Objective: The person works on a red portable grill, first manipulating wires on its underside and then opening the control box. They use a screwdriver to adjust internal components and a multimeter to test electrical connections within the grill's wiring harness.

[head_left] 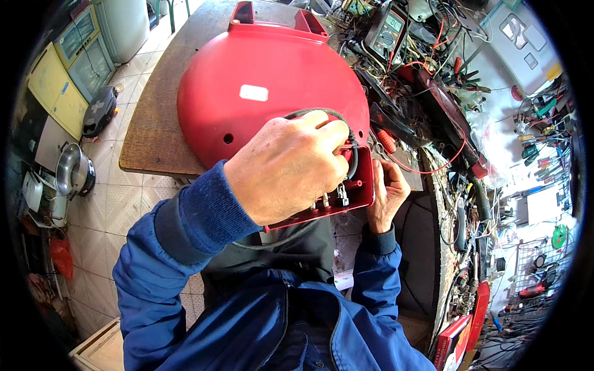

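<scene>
Housing (291, 68) shines red and domed; our left hand (291, 164) curls by its dark cable (354, 162), our right hand (388, 196) at its edge (371, 188); grips we cannot tell.

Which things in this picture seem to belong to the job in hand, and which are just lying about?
In the job:
- red rounded housing
- its open red box, with metal terminals
- dark cable, by the left hand
- right hand, at the box's side

Apparently lying about:
- multimeter
- metal pan
- black case
</scene>
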